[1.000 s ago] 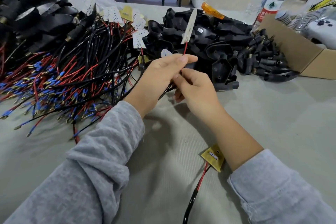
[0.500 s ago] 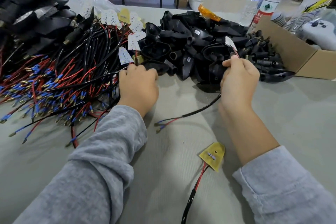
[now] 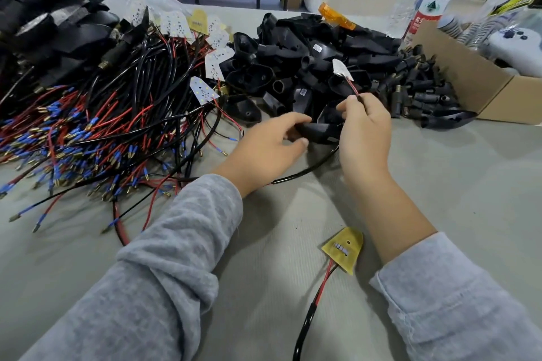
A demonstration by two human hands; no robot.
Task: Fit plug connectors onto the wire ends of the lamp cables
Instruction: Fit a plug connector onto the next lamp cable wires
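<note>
On the left side, a big bundle of lamp cables [image 3: 111,126] with red and blue wire ends is lying on the grey table [image 3: 440,199], and beside it a heap of black plastic housings [image 3: 308,67] is sitting in the middle. The left hand [image 3: 264,152] is reaching to a black housing [image 3: 319,132] at the near edge of this heap, with thumb and fingers curving around it, while the right hand [image 3: 363,135] is pinching one cable [image 3: 353,89] near its small white board [image 3: 340,67], holding it above the heap. Further right, a cardboard box [image 3: 469,79] is standing just beside the small black plug connectors [image 3: 422,88], and another cable with a yellow board [image 3: 343,249] is lying near the right forearm.
</note>
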